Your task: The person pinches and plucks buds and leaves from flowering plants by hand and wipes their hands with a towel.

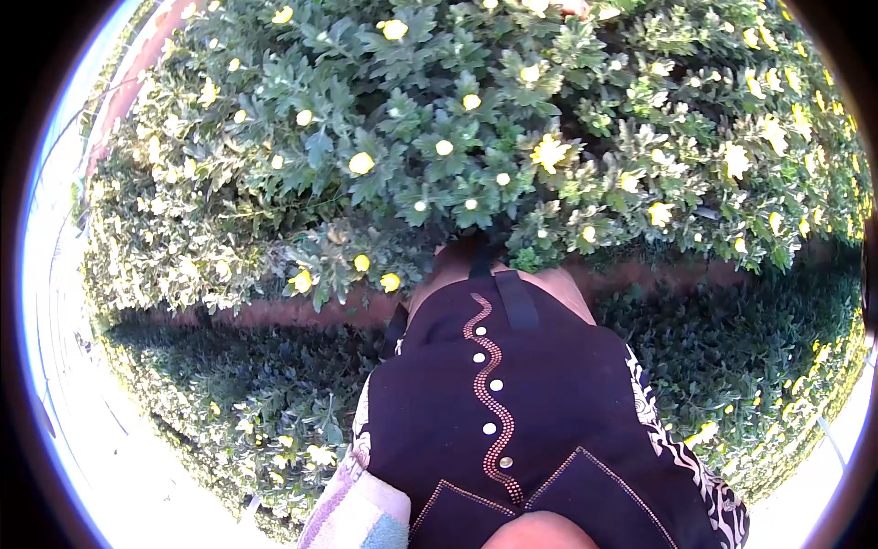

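Neither my left hand nor my right hand can be made out. My dark buttoned top [567, 384] fills the lower middle, and a black-and-white patterned sleeve [681, 457] runs down its right side. On the lower left lies a pale striped cloth [366, 517]. Directly in front of me stands a dense row of leafy plants [366, 101] with yellow blooms, among them an open yellow flower [550, 153] and a rounder yellow flower [361, 163]. Leaves cover whatever is at the top edge, where a small reddish patch is too unclear to name.
Strips of reddish soil [311, 312] run between the plant rows on both sides of my body. Behind me, a second row of plants [265, 384] lies partly in shade. Bright glare washes out the far left and lower right edges.
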A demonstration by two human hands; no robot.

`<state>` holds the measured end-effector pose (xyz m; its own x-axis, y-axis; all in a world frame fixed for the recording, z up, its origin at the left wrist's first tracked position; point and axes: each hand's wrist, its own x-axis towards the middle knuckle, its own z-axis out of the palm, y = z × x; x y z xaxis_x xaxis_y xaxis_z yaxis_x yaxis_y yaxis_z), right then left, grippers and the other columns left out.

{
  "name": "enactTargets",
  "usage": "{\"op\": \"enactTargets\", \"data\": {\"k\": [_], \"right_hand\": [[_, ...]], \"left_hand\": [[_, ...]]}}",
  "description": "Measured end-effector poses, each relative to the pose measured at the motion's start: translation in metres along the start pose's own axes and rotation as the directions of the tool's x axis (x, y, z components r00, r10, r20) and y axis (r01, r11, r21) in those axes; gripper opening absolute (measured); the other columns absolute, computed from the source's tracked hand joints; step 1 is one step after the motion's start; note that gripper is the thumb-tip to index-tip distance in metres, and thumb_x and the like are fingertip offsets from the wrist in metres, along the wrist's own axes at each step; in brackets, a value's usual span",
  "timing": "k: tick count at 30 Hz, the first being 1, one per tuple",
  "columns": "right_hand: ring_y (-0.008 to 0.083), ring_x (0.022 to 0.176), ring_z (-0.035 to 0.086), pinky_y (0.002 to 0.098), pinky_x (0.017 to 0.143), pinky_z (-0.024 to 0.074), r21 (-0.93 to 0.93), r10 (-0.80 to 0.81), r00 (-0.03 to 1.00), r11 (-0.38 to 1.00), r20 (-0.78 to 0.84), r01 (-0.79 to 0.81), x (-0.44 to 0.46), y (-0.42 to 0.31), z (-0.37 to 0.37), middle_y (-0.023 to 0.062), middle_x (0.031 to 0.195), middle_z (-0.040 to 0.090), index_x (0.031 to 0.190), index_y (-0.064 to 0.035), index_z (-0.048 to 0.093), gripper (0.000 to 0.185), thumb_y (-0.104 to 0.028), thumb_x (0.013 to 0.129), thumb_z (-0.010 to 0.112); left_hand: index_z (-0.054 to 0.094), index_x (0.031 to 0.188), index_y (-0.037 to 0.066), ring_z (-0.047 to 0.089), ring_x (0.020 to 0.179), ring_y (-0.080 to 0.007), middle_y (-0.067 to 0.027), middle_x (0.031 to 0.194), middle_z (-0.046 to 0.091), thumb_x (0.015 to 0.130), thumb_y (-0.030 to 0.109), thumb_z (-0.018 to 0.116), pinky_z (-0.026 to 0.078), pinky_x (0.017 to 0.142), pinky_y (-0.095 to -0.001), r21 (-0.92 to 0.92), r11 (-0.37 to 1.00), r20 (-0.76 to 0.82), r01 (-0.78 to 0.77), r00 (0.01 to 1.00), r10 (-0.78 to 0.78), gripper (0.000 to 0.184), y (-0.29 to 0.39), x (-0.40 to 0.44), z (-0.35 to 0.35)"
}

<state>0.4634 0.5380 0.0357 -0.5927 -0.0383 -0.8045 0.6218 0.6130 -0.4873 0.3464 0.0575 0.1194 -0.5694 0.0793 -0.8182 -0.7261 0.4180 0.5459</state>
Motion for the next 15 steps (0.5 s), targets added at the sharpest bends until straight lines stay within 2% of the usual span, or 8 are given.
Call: {"op": "enactTargets", "data": {"k": [3,7,15], "right_hand": [[0.0318,0.085,0.067,0.0402,0.076,0.0524,0.103,-0.105,0.985,0.987,-0.14,0.12,0.013,-0.009,-0.034,0.0169,0.087,0.069,0.089,-0.0114,0.072,0.016,-0.013,0.085,0.057],[0.0307,0.084,0.067,0.0397,0.076,0.0523,0.173,-0.143,0.969,0.969,-0.2,0.178,0.018,-0.003,-0.052,0.0163,0.087,0.069,0.089,-0.0109,0.072,0.014,-0.013,0.086,0.058],[0.0285,0.082,0.067,0.0386,0.074,0.0521,0.237,0.053,0.986,0.971,-0.161,-0.013,-0.011,0.055,-0.032,0.015,0.086,0.07,0.088,-0.0099,0.071,0.013,-0.013,0.086,0.059]], "left_hand": [[0.065,0.085,0.005,0.06,0.059,-0.0076,-0.0034,0.07,0.065,0.097,0.015,0.056,0.045,0.051,-0.0207,0.006,0.975,-0.044,-0.223,0.974,0.223,0.018,0.054,0.035,0.044],[0.065,0.085,0.005,0.06,0.06,-0.0076,-0.0034,0.071,0.066,0.097,0.014,0.056,0.046,0.052,-0.0209,0.036,0.903,-0.046,-0.428,0.902,0.429,0.018,0.111,0.1,0.098],[0.066,0.086,0.005,0.061,0.061,-0.0077,-0.0035,0.071,0.066,0.097,0.014,0.056,0.046,0.053,-0.0212,0.094,0.903,-0.132,-0.419,0.894,0.428,0.017,0.143,0.191,0.153]]}}
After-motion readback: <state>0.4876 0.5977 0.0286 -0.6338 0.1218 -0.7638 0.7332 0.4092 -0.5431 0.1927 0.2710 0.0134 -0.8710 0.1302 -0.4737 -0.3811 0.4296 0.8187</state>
